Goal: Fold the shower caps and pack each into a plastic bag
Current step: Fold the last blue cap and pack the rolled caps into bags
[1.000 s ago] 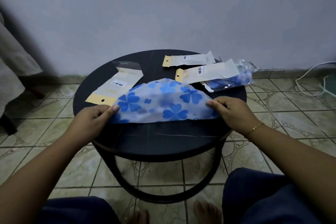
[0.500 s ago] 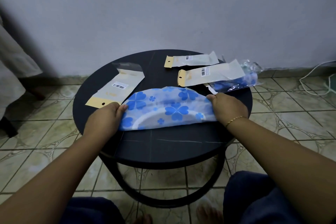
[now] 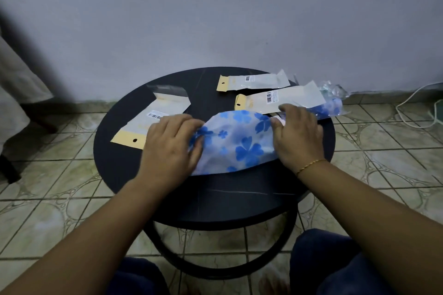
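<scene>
A white shower cap with blue flowers (image 3: 236, 143) lies folded on the round black table (image 3: 215, 203). My left hand (image 3: 171, 148) grips its left end, fingers curled over the fabric. My right hand (image 3: 296, 137) holds the right end, thumb on top. An empty plastic bag with a yellow header (image 3: 153, 120) lies left of the cap. Two more such bags (image 3: 254, 81) (image 3: 280, 99) lie behind it. A packed blue cap in clear plastic (image 3: 329, 106) sits at the table's right edge.
The table stands against a pale wall on a tiled floor (image 3: 48, 199). A white cable (image 3: 412, 108) lies on the floor at the right. Pale fabric (image 3: 14, 88) hangs at the left edge. My knees are under the table's near side.
Both hands have moved inward and away from me along the cap, bringing its ends closer together. The cap looks shorter and more bunched than before.
</scene>
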